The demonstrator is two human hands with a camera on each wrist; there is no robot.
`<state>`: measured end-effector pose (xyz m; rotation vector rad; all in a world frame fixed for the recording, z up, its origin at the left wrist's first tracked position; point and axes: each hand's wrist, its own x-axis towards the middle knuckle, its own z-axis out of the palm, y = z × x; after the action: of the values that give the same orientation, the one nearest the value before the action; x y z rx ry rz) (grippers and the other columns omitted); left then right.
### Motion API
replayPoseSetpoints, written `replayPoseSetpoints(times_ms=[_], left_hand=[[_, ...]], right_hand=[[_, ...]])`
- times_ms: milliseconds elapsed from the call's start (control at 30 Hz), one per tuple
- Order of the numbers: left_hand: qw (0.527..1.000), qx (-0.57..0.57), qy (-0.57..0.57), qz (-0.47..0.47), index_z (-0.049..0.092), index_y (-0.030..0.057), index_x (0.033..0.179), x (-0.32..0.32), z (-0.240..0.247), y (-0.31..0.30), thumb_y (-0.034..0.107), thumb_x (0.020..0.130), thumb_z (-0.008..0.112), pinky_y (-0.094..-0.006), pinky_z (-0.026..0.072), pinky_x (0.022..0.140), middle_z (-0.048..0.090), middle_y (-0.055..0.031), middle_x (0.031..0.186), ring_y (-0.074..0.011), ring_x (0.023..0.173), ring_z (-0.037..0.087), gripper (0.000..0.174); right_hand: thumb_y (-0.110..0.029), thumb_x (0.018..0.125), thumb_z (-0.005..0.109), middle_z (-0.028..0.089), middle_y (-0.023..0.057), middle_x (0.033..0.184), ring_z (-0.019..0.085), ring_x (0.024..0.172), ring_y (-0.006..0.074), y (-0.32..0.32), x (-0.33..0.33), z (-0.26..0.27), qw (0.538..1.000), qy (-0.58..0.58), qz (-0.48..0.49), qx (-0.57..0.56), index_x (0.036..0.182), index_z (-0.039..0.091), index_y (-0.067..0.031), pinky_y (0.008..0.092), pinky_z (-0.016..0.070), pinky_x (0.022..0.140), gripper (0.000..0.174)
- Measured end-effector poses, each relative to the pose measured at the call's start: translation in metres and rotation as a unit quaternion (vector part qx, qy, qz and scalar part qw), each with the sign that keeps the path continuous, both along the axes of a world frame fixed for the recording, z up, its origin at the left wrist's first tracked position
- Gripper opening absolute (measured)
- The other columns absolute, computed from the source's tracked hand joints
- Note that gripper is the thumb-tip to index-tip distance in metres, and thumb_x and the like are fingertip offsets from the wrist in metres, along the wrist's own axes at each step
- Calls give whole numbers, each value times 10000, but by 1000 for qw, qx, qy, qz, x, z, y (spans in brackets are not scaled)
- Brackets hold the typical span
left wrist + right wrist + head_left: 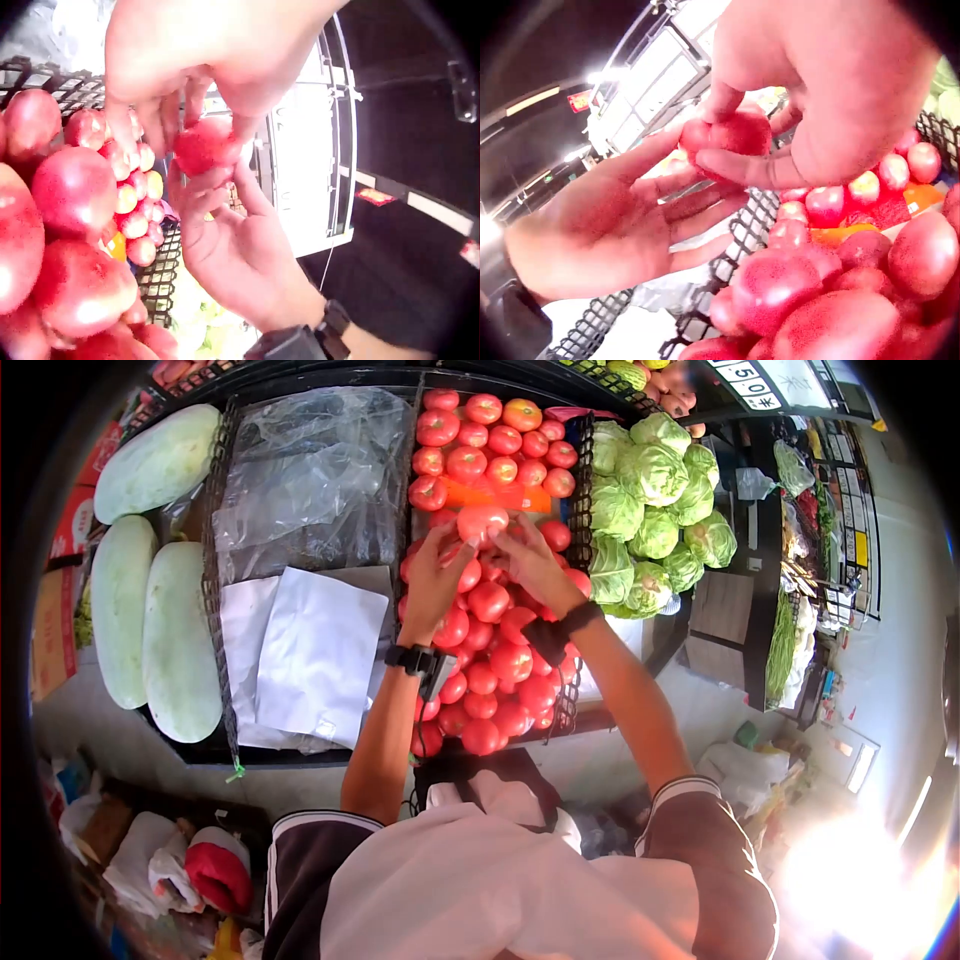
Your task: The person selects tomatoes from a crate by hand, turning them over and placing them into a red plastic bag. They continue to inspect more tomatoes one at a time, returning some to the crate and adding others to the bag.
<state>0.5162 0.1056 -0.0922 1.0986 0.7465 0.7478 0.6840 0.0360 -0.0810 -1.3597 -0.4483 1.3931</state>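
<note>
Evidently, your tomato [482, 521] is raised just above the heap of tomatoes [488, 602], with your right hand [538, 568] pinching it between thumb and fingers and your left hand [434, 578] lightly pinching its other side, the remaining left fingers extended. Judged by its glossy skin and rounded form, it should handle as light, smooth and rather slippery, firm outside yet easily bruised. You would best hold it around its widest part, with finger pads rather than nails.
</note>
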Motion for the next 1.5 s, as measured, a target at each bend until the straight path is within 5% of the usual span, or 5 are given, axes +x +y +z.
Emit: replayPoseSetpoints(times_ms=[167,867,967,1067,1500], left_hand=[[936,189,293,-38,622,-57,1204,1,-85,20,288,945,606,-462,509,951,669,-284,1119,-429,1068,637,432],[868,306,389,-28,663,113,1220,20,-95,23,449,925,594,-461,536,854,692,-164,1099,-370,982,662,452],[875,300,379,-26,671,115,1208,18,-93,22,437,908,613,-457,537,855,695,-161,1084,-373,972,662,444],[882,296,366,-14,678,106,1195,16,-93,23,410,883,639,-450,537,868,695,-163,1085,-376,976,660,438],[910,247,333,9,712,79,1096,9,-91,17,265,801,720,-452,533,894,697,-173,1067,-369,1004,650,349]], right_hand=[[-210,944,699,606,122,1167,685,882,200,49,48,-51,992,-55,0,-110,1315,436,-35,316,579,758,488],[-222,861,772,681,200,1120,731,788,248,97,60,-139,883,-434,52,-173,1161,583,32,341,605,665,436],[-182,779,808,717,189,966,716,827,359,87,59,-154,712,-701,-21,-42,1073,629,-11,426,588,707,384],[-258,754,810,716,204,979,690,901,407,88,44,-131,824,-540,150,-89,1011,684,-40,462,570,783,360],[-499,742,796,726,203,994,714,912,359,139,-6,-113,643,-621,369,-256,935,732,12,450,573,774,550]])
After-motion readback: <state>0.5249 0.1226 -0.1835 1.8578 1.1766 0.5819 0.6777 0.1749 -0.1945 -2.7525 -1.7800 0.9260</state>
